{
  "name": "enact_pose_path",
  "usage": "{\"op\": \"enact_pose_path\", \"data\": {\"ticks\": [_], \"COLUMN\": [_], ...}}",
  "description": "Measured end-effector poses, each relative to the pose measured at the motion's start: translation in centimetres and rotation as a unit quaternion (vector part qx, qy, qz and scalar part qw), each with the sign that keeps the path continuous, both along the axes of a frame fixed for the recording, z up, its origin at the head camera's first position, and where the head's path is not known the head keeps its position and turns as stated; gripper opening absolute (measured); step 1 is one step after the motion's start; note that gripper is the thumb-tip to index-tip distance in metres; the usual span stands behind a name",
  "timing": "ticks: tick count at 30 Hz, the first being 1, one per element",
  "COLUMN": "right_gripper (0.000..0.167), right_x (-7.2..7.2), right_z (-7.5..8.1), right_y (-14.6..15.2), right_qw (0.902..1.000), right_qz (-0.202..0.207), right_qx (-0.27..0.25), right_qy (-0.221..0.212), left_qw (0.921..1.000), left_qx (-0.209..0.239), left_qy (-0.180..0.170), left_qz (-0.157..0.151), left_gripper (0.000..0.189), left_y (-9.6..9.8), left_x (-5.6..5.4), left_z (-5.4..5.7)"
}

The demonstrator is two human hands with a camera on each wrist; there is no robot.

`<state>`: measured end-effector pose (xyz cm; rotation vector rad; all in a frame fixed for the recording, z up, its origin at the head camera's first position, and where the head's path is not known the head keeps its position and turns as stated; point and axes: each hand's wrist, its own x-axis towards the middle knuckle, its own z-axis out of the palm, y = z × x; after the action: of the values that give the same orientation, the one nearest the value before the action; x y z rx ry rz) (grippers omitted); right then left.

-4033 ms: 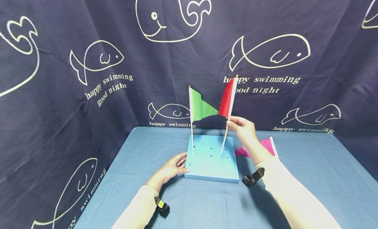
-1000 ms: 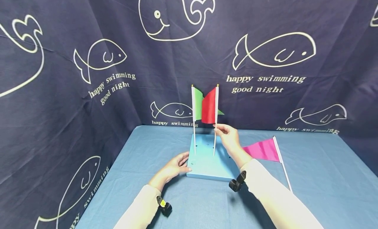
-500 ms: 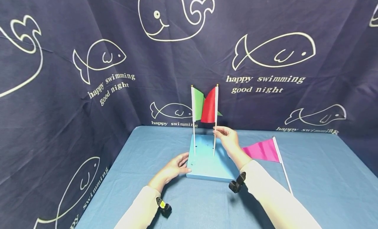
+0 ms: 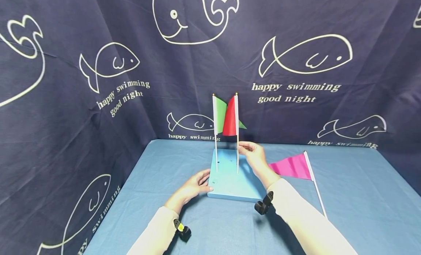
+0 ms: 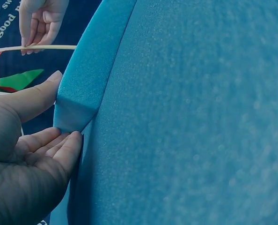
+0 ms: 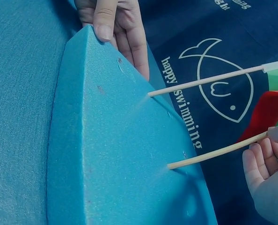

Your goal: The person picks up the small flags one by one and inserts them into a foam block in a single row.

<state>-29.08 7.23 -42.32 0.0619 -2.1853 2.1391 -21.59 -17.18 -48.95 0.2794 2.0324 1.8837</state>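
Observation:
My right hand [image 4: 256, 156] pinches the stick of a red flag [image 4: 231, 117] between thumb and fingertips. That stick stands nearly upright, its lower end at the top of a thick blue foam board [image 4: 230, 191]. To its left a green pennant flag [image 4: 220, 116] stands in the same board, partly hidden by the red cloth. My left hand [image 4: 192, 187] grips the board's left edge near the front corner, thumb on one face and fingers against the side, as the left wrist view [image 5: 31, 154] shows. In the right wrist view both sticks meet the foam surface.
A pink pennant flag [image 4: 294, 167] lies on the blue cloth-covered table [image 4: 223, 225] right of the board, partly behind the right forearm. Small holes dot the board's top. A dark curtain [image 4: 204, 72] with white fish drawings hangs behind.
The red flag and right hand have moved left over the board since the oldest frame, bringing the flag beside the green one. Its stick has just straightened slightly leftward. The left hand stays put.

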Motion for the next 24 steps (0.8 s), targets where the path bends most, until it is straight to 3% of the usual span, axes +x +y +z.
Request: {"op": "enact_pose_path", "data": {"ticks": [24], "right_gripper": [0.033], "right_x": [0.2], "right_z": [0.4], "right_y": [2.5], "right_qw": [0.9995], "right_qz": [0.015], "right_qx": [0.014], "right_qy": [-0.023], "left_qw": [0.9999], "left_qx": [-0.01], "left_qy": [0.0], "left_qz": [-0.006], "left_gripper": [0.078], "left_y": [0.0], "left_x": [0.1], "left_z": [0.0]}}
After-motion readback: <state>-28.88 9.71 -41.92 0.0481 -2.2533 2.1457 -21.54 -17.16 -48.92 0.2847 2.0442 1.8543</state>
